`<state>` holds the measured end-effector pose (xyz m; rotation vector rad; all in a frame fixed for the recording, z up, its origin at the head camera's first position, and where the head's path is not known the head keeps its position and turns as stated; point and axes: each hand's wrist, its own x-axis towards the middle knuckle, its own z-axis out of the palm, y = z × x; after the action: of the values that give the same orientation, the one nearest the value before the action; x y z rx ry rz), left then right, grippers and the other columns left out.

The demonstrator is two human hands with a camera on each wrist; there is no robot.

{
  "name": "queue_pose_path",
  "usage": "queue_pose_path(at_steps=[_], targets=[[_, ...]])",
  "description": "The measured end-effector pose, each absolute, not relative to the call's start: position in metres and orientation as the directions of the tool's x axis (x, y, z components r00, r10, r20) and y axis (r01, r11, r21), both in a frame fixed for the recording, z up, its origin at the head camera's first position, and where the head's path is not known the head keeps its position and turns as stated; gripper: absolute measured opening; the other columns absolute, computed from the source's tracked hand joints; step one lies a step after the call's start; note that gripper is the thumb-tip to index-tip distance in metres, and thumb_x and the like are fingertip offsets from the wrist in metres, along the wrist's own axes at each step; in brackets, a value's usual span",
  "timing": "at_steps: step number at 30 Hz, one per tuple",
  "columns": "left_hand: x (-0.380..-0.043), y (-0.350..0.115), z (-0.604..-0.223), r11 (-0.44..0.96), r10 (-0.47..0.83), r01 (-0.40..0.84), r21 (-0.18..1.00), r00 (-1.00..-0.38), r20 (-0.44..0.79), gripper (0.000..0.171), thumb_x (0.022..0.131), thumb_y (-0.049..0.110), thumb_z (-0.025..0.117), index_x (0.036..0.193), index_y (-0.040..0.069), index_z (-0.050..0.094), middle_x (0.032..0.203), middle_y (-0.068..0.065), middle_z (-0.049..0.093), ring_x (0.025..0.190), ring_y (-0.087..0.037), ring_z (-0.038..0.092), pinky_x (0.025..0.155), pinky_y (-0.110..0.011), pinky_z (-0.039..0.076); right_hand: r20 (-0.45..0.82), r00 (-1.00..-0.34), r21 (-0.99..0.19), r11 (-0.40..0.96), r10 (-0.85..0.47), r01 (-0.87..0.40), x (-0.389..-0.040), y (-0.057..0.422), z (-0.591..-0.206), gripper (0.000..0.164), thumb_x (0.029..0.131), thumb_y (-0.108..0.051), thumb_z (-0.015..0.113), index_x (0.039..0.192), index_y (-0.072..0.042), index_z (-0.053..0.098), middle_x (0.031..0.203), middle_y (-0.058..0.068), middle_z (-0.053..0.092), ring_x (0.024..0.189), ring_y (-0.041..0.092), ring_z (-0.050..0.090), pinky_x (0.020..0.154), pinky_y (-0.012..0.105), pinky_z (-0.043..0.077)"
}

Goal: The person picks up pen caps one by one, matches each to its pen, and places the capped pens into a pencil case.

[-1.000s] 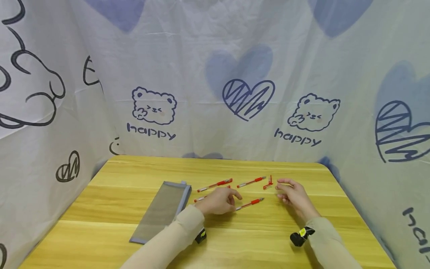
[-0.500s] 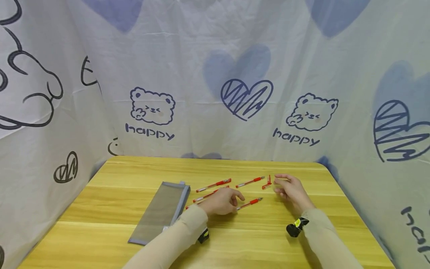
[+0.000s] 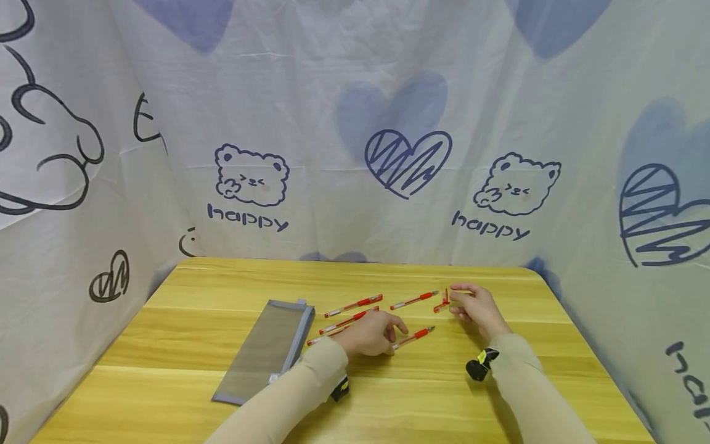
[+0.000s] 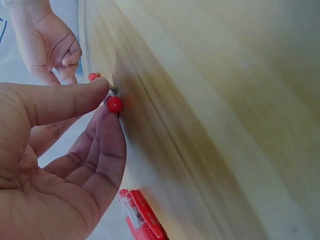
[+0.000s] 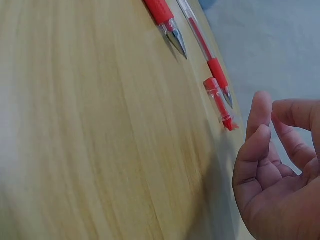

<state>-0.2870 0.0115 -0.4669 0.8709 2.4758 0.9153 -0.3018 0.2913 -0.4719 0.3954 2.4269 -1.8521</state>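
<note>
My left hand (image 3: 368, 333) pinches the rear end of an uncapped red gel pen (image 3: 420, 335) between thumb and fingers; the pen's red end plug (image 4: 114, 104) shows at the fingertips in the left wrist view. The pen points away to the right, low over the table. My right hand (image 3: 479, 310) holds nothing, its fingers loosely bent beside the loose red pen caps (image 3: 442, 306) at the back right. One cap (image 5: 218, 102) lies by the tip of a second uncapped pen (image 5: 202, 45) in the right wrist view.
Several capped red pens (image 3: 355, 305) lie left of the uncapped ones, one partly behind my left hand. A grey mesh zip pouch (image 3: 261, 351) lies flat at the left, partly under my left sleeve. A printed curtain (image 3: 327, 185) stands behind the wooden table (image 3: 421, 401).
My left hand has shifted slightly right along the uncapped pen. My right hand has moved a little forward and left, closer to the caps. The pouch has stayed put.
</note>
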Motion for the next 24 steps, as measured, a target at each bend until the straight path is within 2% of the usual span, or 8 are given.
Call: queue_pose_path(at_steps=[8,18,24], targets=[[-0.287,0.009,-0.468,0.59,0.671,0.43,0.683,-0.732,-0.119,0.036,0.09,-0.005,0.081,0.121,0.013,0.078,0.093,-0.005,0.072,0.077,-0.007,0.057,0.072,-0.022,0.05,-0.199,-0.963,-0.939,0.247,0.183,0.241,-0.309,0.291,-0.48,0.043,0.109,-0.016,0.062,0.146,0.005,0.055,0.103,0.005,0.074,0.067,0.002,0.068,0.058,0.018,0.049],[-0.287,0.007,-0.469,0.579,0.685,0.422,0.697,-0.716,-0.135,0.035,0.089,-0.007,0.08,0.117,0.013,0.079,0.089,-0.003,0.071,0.074,-0.007,0.056,0.065,-0.021,0.048,-0.207,-0.956,-0.928,0.266,0.209,0.26,-0.316,0.287,-0.484,0.043,0.106,-0.015,0.068,0.143,0.004,0.058,0.099,0.005,0.077,0.061,0.001,0.064,0.053,0.02,0.043],[-0.286,0.005,-0.466,0.578,0.695,0.407,0.707,-0.699,-0.166,0.037,0.091,-0.011,0.073,0.118,0.013,0.078,0.088,-0.005,0.072,0.07,-0.008,0.055,0.06,-0.021,0.045,-0.212,-0.953,-0.924,0.273,0.214,0.267,-0.317,0.287,-0.485,0.041,0.105,-0.015,0.069,0.14,0.004,0.059,0.094,0.003,0.076,0.06,0.002,0.065,0.053,0.02,0.043]])
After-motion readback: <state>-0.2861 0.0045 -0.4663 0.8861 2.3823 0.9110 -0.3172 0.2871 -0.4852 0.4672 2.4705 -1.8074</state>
